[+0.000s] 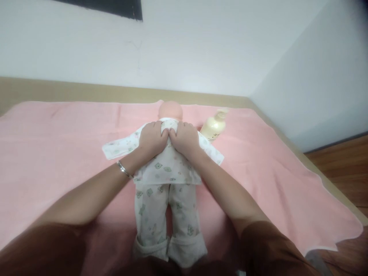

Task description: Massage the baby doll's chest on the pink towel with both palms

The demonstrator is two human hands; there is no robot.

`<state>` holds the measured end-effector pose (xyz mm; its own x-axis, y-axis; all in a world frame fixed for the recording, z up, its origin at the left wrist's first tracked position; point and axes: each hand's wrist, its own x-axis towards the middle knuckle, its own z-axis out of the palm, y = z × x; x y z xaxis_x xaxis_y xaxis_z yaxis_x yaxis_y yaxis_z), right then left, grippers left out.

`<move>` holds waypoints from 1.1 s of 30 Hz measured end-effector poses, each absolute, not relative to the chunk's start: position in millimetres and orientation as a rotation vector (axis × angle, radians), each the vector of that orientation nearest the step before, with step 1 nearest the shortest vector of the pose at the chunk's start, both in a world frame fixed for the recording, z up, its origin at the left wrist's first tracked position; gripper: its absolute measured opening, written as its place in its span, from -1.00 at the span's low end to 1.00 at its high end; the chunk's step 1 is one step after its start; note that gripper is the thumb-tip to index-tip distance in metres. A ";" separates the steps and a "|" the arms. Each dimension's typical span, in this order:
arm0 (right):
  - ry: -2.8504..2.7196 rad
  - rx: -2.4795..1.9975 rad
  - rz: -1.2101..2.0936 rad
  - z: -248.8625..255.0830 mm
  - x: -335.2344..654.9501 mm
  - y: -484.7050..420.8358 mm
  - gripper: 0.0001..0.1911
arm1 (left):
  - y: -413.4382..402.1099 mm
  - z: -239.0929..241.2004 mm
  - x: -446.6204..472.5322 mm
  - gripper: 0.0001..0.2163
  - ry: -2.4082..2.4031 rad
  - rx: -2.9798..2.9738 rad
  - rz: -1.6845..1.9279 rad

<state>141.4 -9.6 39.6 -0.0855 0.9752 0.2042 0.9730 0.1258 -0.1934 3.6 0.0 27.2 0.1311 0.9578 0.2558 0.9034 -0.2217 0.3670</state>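
Note:
A baby doll [170, 110] lies stretched out on a pink cloth, its bare head pointing away from me and no facial features showing. It wears a white printed top [169, 168] with the sleeves spread to both sides, and matching trousers [152, 214] with turned-up cuffs. My left hand [153, 138] lies on the upper left of the top, fingers extended over the shoulder. On the upper right, my right hand [185, 138] rests the same way. The thumbs nearly meet at the middle. Both palms are against the fabric, hiding the shoulders.
A cream pump bottle [213, 126] is at the doll's right, close to the sleeve. The pink cloth [258, 161] covers most of a tan surface [115, 90] that meets a white wall [184, 46]. Wooden flooring [342, 165] shows at the right.

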 end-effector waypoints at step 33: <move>-2.271 -1.833 -0.334 38.7 133.0 -27.5 -0.54 | -8.0 31.6 9.0 -0.74 2.037 2.341 0.568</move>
<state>133.0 -27.5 38.7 -0.2083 0.9319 0.2971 0.9779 0.2034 0.0475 9.0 -8.0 31.6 0.1014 0.9561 0.2751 0.9605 -0.1661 0.2231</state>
